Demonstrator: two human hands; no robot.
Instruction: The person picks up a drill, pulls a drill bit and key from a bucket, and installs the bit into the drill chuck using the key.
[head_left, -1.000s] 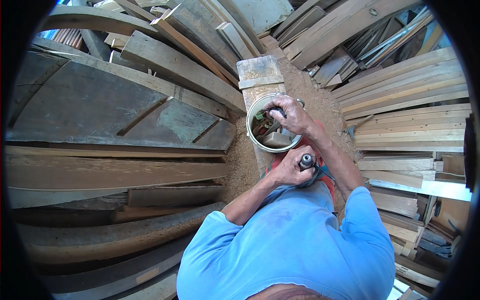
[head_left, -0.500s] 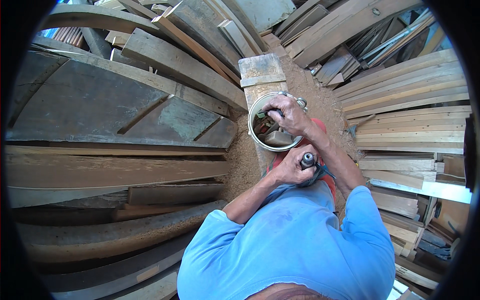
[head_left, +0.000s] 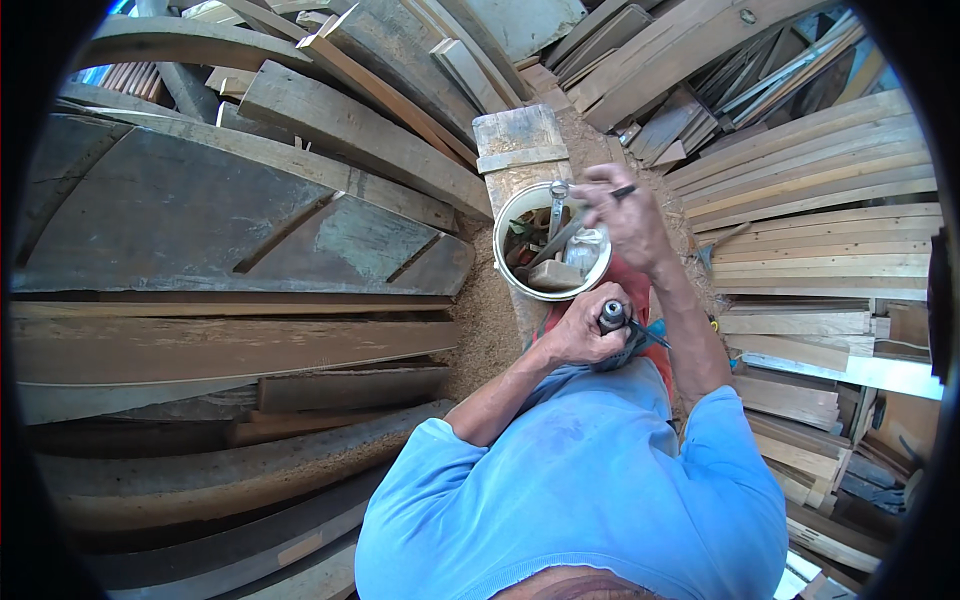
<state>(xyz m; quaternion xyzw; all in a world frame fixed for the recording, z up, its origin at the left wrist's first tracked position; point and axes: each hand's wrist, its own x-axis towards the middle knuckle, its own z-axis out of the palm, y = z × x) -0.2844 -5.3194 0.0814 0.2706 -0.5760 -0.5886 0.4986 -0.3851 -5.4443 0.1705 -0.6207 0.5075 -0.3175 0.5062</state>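
My left hand [head_left: 588, 330] is closed around a power drill [head_left: 612, 318] near my lap, its chuck facing up. A thin bit-like rod sticks out beside the hand. Above the right rim of a white bucket [head_left: 503, 262], my right hand [head_left: 628, 218] grips a thin dark tool [head_left: 622, 191]. Motion smears these fingers, and the tool's kind cannot be made out. Inside the bucket a shiny wrench [head_left: 557, 208] leans upright against the far rim. A wooden block [head_left: 555, 276] and a clear plastic bag [head_left: 583, 250] lie there among other tools.
The bucket stands on a narrow wooden plank bench [head_left: 520, 130]. Sawdust [head_left: 470, 335] covers the floor around it. Thick boards [head_left: 240, 335] are stacked to the left, and slats [head_left: 820, 255] are piled to the right. More timber leans at the back.
My right hand has risen from the bucket and moved right, with the dark tool in it. The wrench and plastic bag now show more fully. My left hand still holds the drill.
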